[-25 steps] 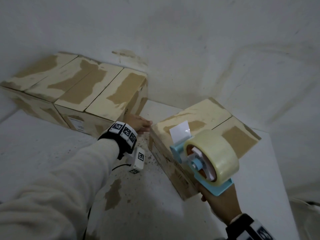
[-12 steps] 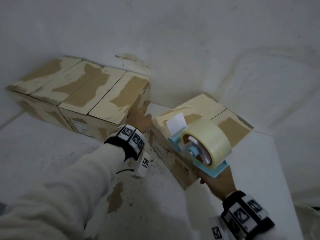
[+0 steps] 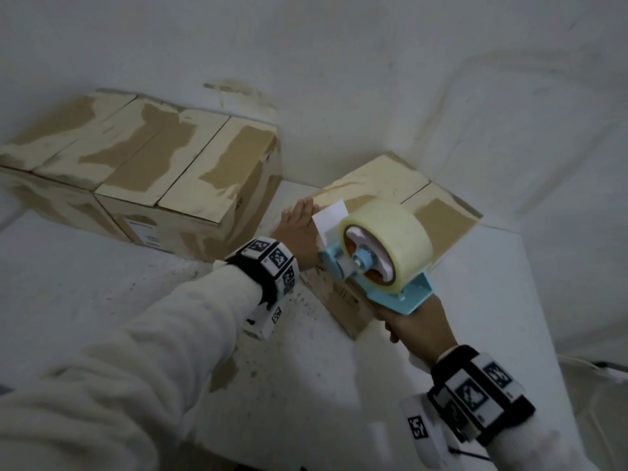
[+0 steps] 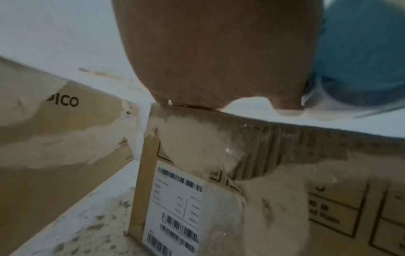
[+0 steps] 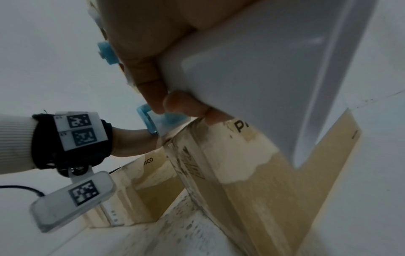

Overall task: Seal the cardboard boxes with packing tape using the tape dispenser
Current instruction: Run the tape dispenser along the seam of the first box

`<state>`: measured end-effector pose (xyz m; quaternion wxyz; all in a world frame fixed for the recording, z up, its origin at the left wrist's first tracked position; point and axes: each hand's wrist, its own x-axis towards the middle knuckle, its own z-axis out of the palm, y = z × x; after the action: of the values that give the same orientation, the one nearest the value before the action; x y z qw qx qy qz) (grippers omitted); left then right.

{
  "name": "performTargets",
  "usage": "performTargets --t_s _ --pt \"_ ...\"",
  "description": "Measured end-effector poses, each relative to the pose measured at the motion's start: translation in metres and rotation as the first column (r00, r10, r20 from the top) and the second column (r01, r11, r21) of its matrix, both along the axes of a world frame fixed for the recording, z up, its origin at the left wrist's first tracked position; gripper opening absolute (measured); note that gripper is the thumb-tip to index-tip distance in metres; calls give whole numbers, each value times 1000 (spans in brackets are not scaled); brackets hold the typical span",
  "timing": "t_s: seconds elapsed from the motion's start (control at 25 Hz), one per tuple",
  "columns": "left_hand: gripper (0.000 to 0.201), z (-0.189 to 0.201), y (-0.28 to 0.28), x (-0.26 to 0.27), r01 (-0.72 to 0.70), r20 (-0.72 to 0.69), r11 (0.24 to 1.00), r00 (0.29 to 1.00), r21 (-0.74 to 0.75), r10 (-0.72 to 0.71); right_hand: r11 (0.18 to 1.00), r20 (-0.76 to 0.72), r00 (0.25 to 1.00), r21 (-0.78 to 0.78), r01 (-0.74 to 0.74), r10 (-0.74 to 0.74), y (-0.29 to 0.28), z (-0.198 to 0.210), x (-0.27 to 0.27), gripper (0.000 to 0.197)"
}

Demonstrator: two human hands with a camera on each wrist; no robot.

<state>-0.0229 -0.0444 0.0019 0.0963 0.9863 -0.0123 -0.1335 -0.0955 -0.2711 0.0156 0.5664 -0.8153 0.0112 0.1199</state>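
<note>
My left hand lies flat with straight fingers on the near corner of the small cardboard box, which sits at about 2 o'clock from the table's middle, angled, its centre seam untaped. My right hand is wrapped round the handle of the blue tape dispenser, held above the box's near edge. I judge the next step is anchoring tape: I should press the tape's free end onto the near side, keep my left palm bearing down, then pull straight along the seam toward 1 o'clock.
</note>
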Motion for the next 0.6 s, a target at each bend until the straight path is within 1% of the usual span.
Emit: performTargets --t_s 0.08,0.2,0.28,0.4,0.48,0.52,0.6 --pt "92 0 -3 -2 -11 5 999 1000 45 10 1000 -13 1000 -8 -4 3 -12 1 -8 22" --pt "102 2 -4 -5 -24 21 999 1000 24 24 998 -10 1000 -58 -18 17 -40 -1 -25 22" --pt "103 1 -7 -5 -29 33 998 999 47 28 999 -13 1000 -48 -5 4 -58 0 -35 21" --pt "106 3 -9 -5 -60 18 994 998 89 58 999 -24 1000 -40 -13 12 -67 2 -40 17" --pt "102 11 -17 -9 -89 43 990 995 110 85 999 -36 999 -30 -28 27 -67 1 -38 16" --pt "97 14 -26 -14 -83 74 991 994 106 75 999 -45 998 -25 -36 35 -67 1 -38 15" --pt "82 13 -50 -26 2 125 995 992 102 -15 998 -60 997 -25 -57 56 -70 3 -36 14"
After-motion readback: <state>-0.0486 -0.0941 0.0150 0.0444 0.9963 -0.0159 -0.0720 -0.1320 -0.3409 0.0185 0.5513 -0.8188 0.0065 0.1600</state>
